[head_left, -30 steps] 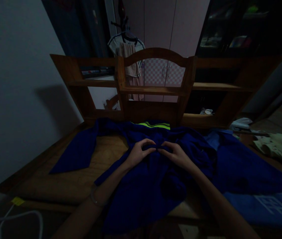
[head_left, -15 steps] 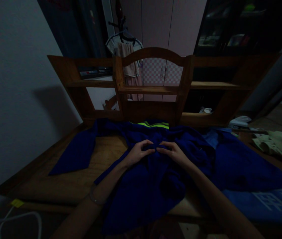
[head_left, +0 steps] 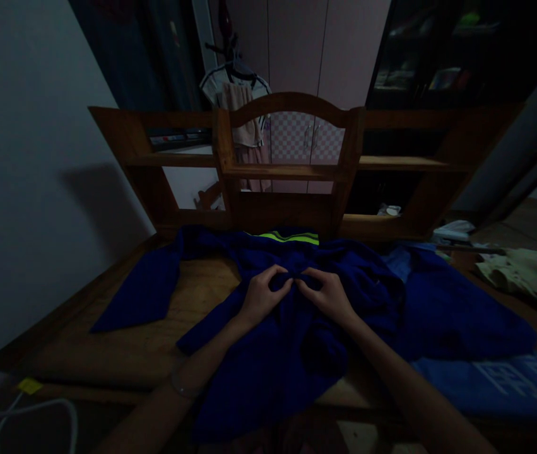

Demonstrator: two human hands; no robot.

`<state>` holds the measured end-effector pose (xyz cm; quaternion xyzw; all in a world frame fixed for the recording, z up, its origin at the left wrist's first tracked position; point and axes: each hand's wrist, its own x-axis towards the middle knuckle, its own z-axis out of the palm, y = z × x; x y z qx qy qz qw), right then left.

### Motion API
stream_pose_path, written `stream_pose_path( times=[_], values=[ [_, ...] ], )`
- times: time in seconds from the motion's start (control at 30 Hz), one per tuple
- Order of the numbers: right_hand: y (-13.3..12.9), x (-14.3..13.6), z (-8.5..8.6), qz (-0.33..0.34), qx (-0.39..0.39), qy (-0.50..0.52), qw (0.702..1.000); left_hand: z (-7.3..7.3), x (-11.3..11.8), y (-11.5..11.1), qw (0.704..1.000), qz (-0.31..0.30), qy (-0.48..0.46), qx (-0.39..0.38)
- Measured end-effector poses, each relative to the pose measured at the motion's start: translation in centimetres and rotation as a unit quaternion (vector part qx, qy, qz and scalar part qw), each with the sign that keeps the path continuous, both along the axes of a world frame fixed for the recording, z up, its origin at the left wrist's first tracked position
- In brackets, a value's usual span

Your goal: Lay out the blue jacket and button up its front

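Note:
A dark blue garment (head_left: 268, 366) with a yellow-green stripe near its top lies spread over a wooden surface (head_left: 202, 296). One sleeve reaches out to the left. At the garment's middle, my left hand (head_left: 265, 293) pinches the blue cloth between thumb and fingers. Close beside it, my right hand (head_left: 327, 295) pinches the same cloth, its fingertips nearly touching those of the left. The room is dim, and the small fold between the fingertips is hard to make out.
Behind the garment stands a wooden shelf frame (head_left: 291, 170). More blue cloth with light lettering (head_left: 500, 381) lies at the right, near a pale green cloth (head_left: 528, 274). A white cable (head_left: 36, 407) loops at the lower left.
The thumbs and fingers of both hands have closed in toward each other on the cloth. The view has shifted slightly; the garment lies much as before.

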<state>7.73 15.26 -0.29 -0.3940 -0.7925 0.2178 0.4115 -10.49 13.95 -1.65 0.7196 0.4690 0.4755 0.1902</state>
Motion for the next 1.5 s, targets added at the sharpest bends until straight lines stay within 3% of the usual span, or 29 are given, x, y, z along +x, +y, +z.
stream_pose_path(
  times=[0.17,0.37,0.57,0.9,1.03,1.2,1.27,1.37,1.43,1.5],
  values=[
    [-0.6,-0.4,-0.1,-0.02,0.033,0.0,0.999,-0.4,0.1,0.0,0.997,0.018,0.043,0.067],
    [0.0,-0.3,-0.7,0.035,0.063,-0.02,0.997,-0.4,-0.2,0.0,0.991,0.017,0.054,0.118],
    [0.1,0.0,-0.9,0.045,0.135,-0.112,0.983,-0.5,-0.1,-0.1,0.984,0.025,0.076,0.161],
    [-0.4,-0.5,-0.9,0.03,0.202,-0.205,0.957,-0.4,0.0,-0.3,0.985,0.05,0.04,0.157],
    [-0.1,0.0,-0.4,-0.008,0.177,-0.14,0.974,-0.5,-0.2,0.0,0.988,0.063,0.065,0.129],
    [0.5,2.3,1.2,-0.15,0.158,-0.047,0.975,0.3,-1.7,0.9,0.987,0.098,0.084,0.097],
    [0.9,3.3,1.5,-0.217,0.146,-0.067,0.963,0.8,-2.3,1.1,0.993,0.077,0.063,0.068],
    [1.6,4.4,1.6,-0.292,0.116,-0.127,0.941,1.3,-2.7,1.3,0.999,-0.026,0.026,-0.002],
    [2.0,4.9,1.5,-0.317,0.091,-0.179,0.927,1.3,-2.6,1.2,0.994,-0.097,0.0,-0.045],
    [2.1,5.0,1.6,-0.306,0.091,-0.202,0.926,1.1,-2.4,1.3,0.989,-0.131,-0.019,-0.065]
  ],
)
